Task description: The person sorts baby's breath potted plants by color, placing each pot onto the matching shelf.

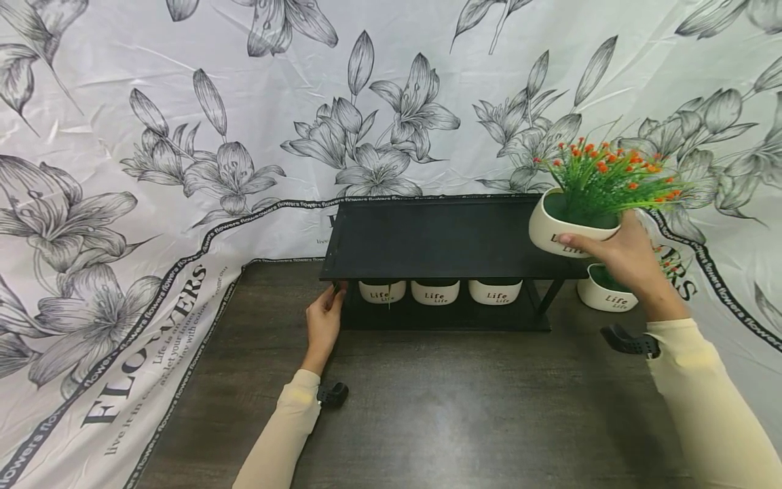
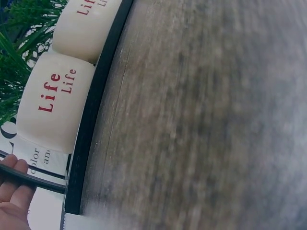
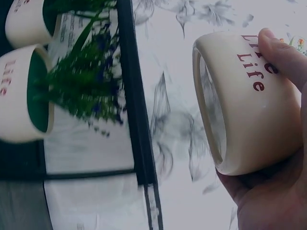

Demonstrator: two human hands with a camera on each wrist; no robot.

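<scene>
My right hand [image 1: 629, 261] grips a white oval flowerpot [image 1: 544, 227] lettered "Life", with green leaves and orange-red flowers [image 1: 611, 170]. It is held up at the right end of a black two-tier shelf [image 1: 427, 238]; in the right wrist view the thumb lies along the lettered side of the pot [image 3: 254, 124]. At the shelf's left front corner, my left hand [image 1: 324, 319] holds the thin upright post [image 2: 43, 183], fingers behind it. Three similar pots [image 1: 435, 293] stand in a row on the lower tier, their plants mostly hidden by the top board in the head view.
Another white pot [image 1: 607, 297] stands on the dark wooden table [image 1: 440, 407] right of the shelf, partly behind my right arm. A white flower-printed cloth [image 1: 244, 122] hangs close behind the shelf and borders the table at left and right.
</scene>
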